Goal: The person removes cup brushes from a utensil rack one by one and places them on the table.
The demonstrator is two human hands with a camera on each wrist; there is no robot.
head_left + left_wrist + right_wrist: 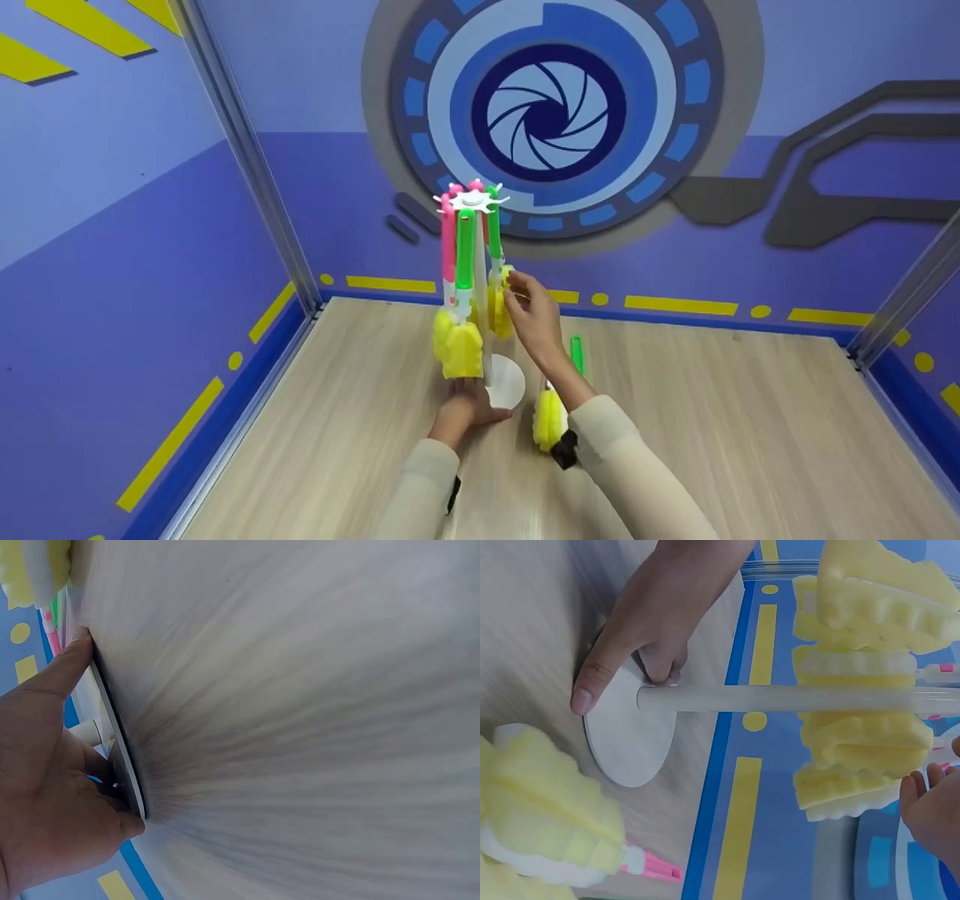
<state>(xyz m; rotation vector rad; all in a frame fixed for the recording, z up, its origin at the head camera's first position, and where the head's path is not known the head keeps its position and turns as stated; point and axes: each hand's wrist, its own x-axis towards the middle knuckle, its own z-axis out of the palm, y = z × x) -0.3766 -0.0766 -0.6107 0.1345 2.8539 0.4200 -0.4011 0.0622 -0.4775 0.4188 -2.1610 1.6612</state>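
Observation:
A white stand with a round base carries several sponge bottle brushes with pink and green handles, hung from its hooked top. My left hand grips the base low down; in the left wrist view the thumb and curled fingers of that hand lie along its rim. My right hand is beside a hanging green-handled brush, fingers loosely bent by its yellow sponge. In the right wrist view, the right hand shows only partly, near the brush's neck.
On the wooden table right of the base lies a brush with a yellow sponge, partly behind my right forearm. A pink-handled brush lies there in the right wrist view. Blue patterned walls enclose the table's back and sides.

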